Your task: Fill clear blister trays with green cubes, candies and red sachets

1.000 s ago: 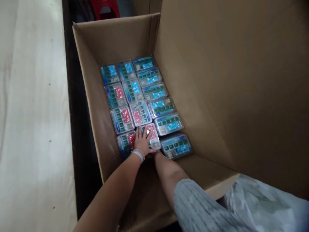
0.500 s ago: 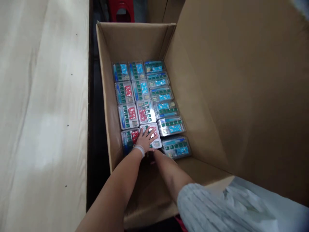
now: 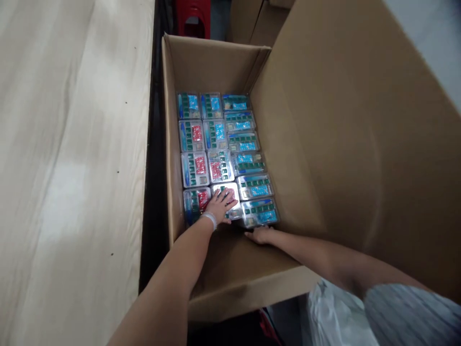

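Observation:
Inside a deep cardboard box (image 3: pixel 216 47) lie several clear plastic cases in three columns, with green squares, blue pens and red or blue packets showing through. My left hand (image 3: pixel 220 205), with a pale band at the wrist, rests with fingers spread on the front case of the middle column (image 3: pixel 233 188). Against the near edge of the front case in the right column (image 3: pixel 260 211) is my right hand (image 3: pixel 260 235). Its fingers point left and are partly in shadow, so their closure is unclear.
A pale wooden table (image 3: pixel 72 173) runs along the left, beside the box. Behind the box is a red plastic stool (image 3: pixel 192 17). The tall right box wall (image 3: pixel 345 120) slants outward. White plastic (image 3: pixel 338 317) lies at the bottom right.
My right hand has moved right, from beside my left hand to the front right case. That case now sits closer to the one behind it. The view has shifted, and my left hand stays on its case.

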Tool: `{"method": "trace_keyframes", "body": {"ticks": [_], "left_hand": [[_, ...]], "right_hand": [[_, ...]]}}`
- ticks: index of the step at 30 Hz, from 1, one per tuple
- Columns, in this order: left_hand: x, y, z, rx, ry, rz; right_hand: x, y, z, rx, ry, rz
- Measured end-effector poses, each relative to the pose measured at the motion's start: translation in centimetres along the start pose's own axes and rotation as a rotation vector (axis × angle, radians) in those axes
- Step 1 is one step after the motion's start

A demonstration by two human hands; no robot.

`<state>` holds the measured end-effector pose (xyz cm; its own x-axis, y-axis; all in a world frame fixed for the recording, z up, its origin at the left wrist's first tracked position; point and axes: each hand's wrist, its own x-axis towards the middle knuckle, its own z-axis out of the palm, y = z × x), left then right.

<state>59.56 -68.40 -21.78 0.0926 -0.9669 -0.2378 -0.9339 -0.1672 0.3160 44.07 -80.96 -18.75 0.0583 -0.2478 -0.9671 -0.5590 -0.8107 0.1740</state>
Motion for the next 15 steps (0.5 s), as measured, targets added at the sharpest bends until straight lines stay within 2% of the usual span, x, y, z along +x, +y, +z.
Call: {"method": "trace_keyframes", "body": {"ticks": [3,6,10,15], "left_hand": [[-0.2,0.3,-0.1,0.030,-0.039,0.021],[-0.2,0.7,-0.1,0.050,-0.062,-0.055],[-0.3,1.3,0.3,0.046,-0.026,-0.150],[-0.7,2.6,-0.6,0.024,-0.107,-0.207]], "right_hand": [[0.4,0.1,0.3,-0.019,0.021,0.016],[0.7,0.3,0.7,-0.033,0.035,-0.001],[0.9,0.7,0.6,-0.057,0.060,-0.029],[-0.5,0.1,-0.4,-0.074,0.038,-0.172]]}}
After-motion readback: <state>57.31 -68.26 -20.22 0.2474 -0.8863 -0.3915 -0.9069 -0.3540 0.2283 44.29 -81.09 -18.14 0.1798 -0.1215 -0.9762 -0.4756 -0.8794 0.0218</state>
